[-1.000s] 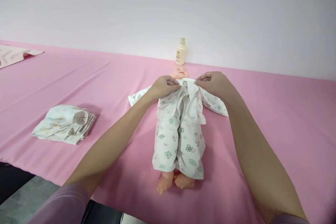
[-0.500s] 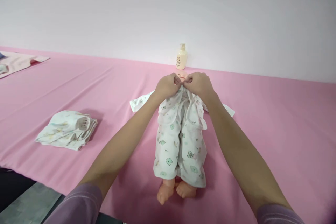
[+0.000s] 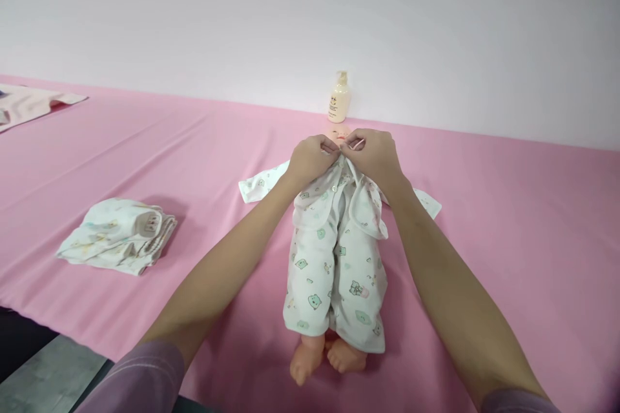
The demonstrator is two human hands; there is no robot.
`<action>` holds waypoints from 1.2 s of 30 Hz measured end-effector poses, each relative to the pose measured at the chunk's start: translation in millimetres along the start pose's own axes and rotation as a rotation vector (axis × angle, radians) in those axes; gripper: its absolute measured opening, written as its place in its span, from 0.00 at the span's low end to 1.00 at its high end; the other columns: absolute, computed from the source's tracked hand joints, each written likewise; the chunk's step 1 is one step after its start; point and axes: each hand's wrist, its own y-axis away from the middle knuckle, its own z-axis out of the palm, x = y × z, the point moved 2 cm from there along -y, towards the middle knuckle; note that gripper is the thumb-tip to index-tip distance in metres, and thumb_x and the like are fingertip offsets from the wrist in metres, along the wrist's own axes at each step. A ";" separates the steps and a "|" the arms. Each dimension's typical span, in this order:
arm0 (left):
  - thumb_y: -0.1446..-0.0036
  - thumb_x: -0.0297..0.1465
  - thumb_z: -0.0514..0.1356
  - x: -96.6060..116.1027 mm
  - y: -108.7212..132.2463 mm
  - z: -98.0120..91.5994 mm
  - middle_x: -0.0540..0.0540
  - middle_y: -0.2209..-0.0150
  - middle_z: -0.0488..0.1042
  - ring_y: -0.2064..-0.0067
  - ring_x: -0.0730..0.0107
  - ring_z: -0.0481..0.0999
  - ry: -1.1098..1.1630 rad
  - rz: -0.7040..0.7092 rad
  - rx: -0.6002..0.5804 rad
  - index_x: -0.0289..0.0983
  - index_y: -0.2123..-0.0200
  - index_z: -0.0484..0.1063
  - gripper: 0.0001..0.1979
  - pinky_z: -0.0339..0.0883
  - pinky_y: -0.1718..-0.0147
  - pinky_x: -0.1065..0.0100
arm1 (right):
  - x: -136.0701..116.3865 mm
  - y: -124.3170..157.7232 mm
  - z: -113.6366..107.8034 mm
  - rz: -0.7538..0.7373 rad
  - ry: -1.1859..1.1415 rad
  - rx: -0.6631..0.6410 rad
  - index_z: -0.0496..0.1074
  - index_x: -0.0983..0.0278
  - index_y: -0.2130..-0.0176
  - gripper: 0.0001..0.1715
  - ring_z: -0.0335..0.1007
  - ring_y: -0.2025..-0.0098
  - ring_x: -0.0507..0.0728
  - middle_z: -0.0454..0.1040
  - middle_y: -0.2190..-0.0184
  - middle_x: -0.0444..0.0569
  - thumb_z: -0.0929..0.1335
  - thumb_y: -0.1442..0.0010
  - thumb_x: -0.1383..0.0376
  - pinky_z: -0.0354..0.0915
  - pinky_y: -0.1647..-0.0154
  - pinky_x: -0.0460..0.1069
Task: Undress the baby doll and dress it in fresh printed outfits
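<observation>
A baby doll (image 3: 305, 358) lies on its back, feet towards me, its face partly hidden behind my hands. It wears white printed trousers (image 3: 314, 277) and a matching long-sleeved jacket (image 3: 317, 203), whose lower front hangs apart with a snap button visible on one edge. At the doll's neck, my left hand (image 3: 314, 158) pinches the jacket's upper front edge. My right hand (image 3: 372, 153) grips the opposite edge, its fingertips almost against those of the left. Whatever fastener lies between the fingertips is hidden.
The pink sheet (image 3: 203, 174) covers the table. A cream pump bottle (image 3: 339, 100) stands beyond the doll's head by the white wall (image 3: 194, 26). Folded printed cloth (image 3: 119, 235) lies at left. A pale pink cloth (image 3: 39, 103) with items on it is at far left.
Both hands stay at the jacket's neck with fingertips together. The right hand has turned slightly, and the jacket's front edges have parted a little, showing a snap. The camera view has shifted slightly.
</observation>
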 end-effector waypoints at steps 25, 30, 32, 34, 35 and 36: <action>0.34 0.32 0.66 -9.5 -7.5 -0.2 0.47 0.57 0.85 0.59 0.65 0.78 0.067 0.159 -0.043 0.40 0.60 0.81 0.04 0.71 0.55 0.64 | 28.3 0.0 -7.5 0.044 -0.322 -0.129 0.87 0.62 0.62 0.13 0.82 0.59 0.61 0.87 0.63 0.52 0.78 0.40 0.55 0.75 0.52 0.54; 0.30 0.31 0.63 -11.7 -8.6 4.0 0.47 0.57 0.84 0.59 0.62 0.77 -0.078 0.334 0.017 0.40 0.59 0.77 0.04 0.67 0.56 0.61 | 28.1 2.4 -7.9 0.040 -0.362 -0.129 0.87 0.62 0.61 0.15 0.84 0.56 0.62 0.88 0.59 0.53 0.79 0.39 0.53 0.76 0.51 0.55; 0.29 0.31 0.61 -12.6 -8.9 6.2 0.45 0.56 0.83 0.57 0.59 0.77 -0.152 0.384 0.059 0.40 0.58 0.76 0.04 0.66 0.56 0.59 | 25.7 3.8 -9.2 0.043 -0.350 -0.125 0.87 0.62 0.60 0.15 0.84 0.55 0.62 0.88 0.59 0.53 0.79 0.38 0.53 0.76 0.51 0.54; 0.28 0.30 0.59 -14.0 -9.7 8.7 0.43 0.55 0.82 0.56 0.56 0.76 -0.199 0.409 0.078 0.41 0.57 0.74 0.04 0.66 0.54 0.57 | 21.8 4.9 -10.4 0.045 -0.300 -0.133 0.86 0.62 0.60 0.14 0.83 0.56 0.61 0.87 0.60 0.53 0.78 0.38 0.54 0.75 0.52 0.54; 0.27 0.29 0.58 -14.9 -10.5 10.1 0.42 0.54 0.82 0.55 0.55 0.76 -0.210 0.418 0.074 0.41 0.57 0.73 0.04 0.67 0.53 0.57 | 19.4 5.2 -10.8 0.042 -0.258 -0.137 0.86 0.62 0.61 0.13 0.82 0.58 0.61 0.87 0.62 0.52 0.78 0.39 0.55 0.74 0.53 0.54; 0.27 0.29 0.57 -15.9 -11.4 11.4 0.41 0.53 0.81 0.54 0.54 0.76 -0.213 0.428 0.065 0.41 0.57 0.72 0.04 0.67 0.51 0.56 | 16.9 5.3 -11.0 0.035 -0.207 -0.137 0.86 0.62 0.62 0.11 0.80 0.59 0.60 0.86 0.63 0.51 0.78 0.40 0.57 0.72 0.54 0.54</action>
